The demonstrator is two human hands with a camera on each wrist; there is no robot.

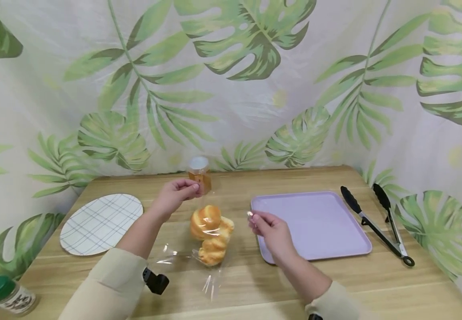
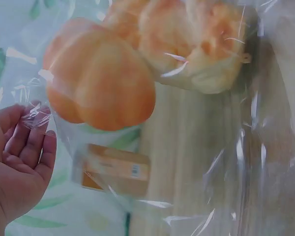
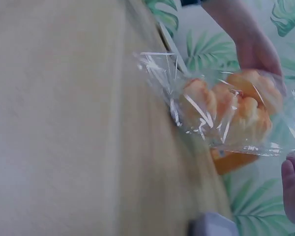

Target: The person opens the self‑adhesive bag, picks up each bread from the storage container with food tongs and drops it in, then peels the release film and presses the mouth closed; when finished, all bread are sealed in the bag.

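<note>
A clear plastic bag (image 1: 170, 254) hangs between both hands, with golden breads inside it. One is a rounded, ridged bun (image 1: 203, 221); below it is a lumpier bread (image 1: 214, 250). My left hand (image 1: 178, 194) pinches the upper left of the bag between thumb and fingers. On the other side, my right hand (image 1: 271, 231) pinches the bag's upper right, near the tray's left edge. In the left wrist view, crumpled film gathers at the left hand's (image 2: 24, 155) fingertips. The right wrist view shows the right hand (image 3: 294, 189) partly, cut off by the frame edge.
A lilac tray (image 1: 315, 226) lies at right, with black-tipped tongs (image 1: 381, 236) beside it. An amber jar (image 1: 199, 173) stands at the back, behind the left hand. A checked oval plate (image 1: 100, 224) lies at left; a green-lidded shaker (image 1: 11, 297) stands front left.
</note>
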